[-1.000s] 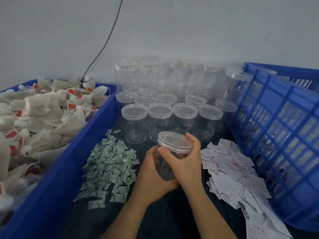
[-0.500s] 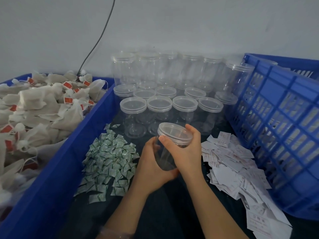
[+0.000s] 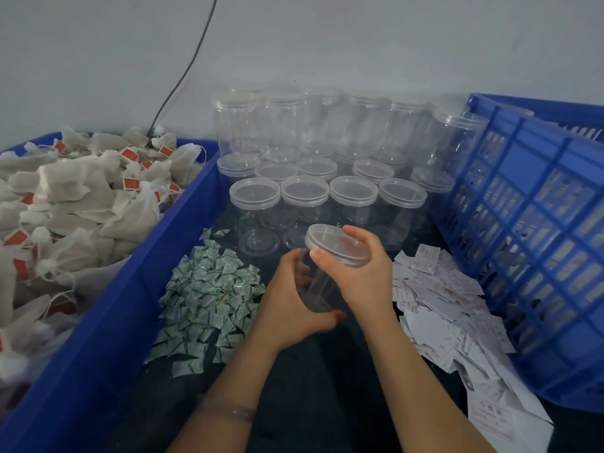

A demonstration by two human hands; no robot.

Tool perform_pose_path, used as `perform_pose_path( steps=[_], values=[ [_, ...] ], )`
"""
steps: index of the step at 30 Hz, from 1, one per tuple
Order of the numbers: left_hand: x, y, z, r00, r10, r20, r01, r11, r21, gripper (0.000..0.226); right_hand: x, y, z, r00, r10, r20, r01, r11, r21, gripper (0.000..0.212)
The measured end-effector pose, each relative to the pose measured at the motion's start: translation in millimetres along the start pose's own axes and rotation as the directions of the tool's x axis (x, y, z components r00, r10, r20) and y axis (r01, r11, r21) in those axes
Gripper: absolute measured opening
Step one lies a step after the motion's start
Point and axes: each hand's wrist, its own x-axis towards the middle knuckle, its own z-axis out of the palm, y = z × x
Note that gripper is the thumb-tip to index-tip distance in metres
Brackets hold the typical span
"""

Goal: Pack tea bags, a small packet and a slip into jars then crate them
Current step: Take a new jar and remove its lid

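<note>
My left hand (image 3: 291, 302) grips the lower body of a clear plastic jar (image 3: 318, 286), which I hold tilted above the dark table. My right hand (image 3: 362, 273) is curled round the jar's clear lid (image 3: 336, 245) at the top. The jar looks empty. Left of my hands lies a heap of small green-and-white packets (image 3: 209, 295). On the right, white paper slips (image 3: 447, 308) are scattered. A blue bin (image 3: 108, 315) at the far left is full of tea bags (image 3: 75, 204) with red tags.
Several lidded clear jars (image 3: 327, 194) stand in rows behind my hands, with taller stacks against the grey wall. A blue slatted crate (image 3: 536, 243) stands at the right, leaning over the slips. A black cable (image 3: 183, 76) runs down the wall.
The view has shifted slightly. My right hand has turned on the lid, and the jar has tilted a little more. Both hands keep their hold.
</note>
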Motion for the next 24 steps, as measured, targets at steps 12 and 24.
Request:
perform_pose_path(
  steps=[12,24],
  values=[
    [-8.1,3.4,-1.9,0.999,0.020,0.042,-0.020,1.000,0.006,0.107,-6.1,-1.9,-15.2,0.994,-0.069,0.089,0.068,0.998,0.013,0.048],
    [-15.1,4.8,0.2,0.983,0.178,-0.053,-0.162,0.960,0.228,0.092,10.2,-54.1,-19.0,0.900,0.158,0.405,0.146,0.767,-0.624,0.099]
  ],
)
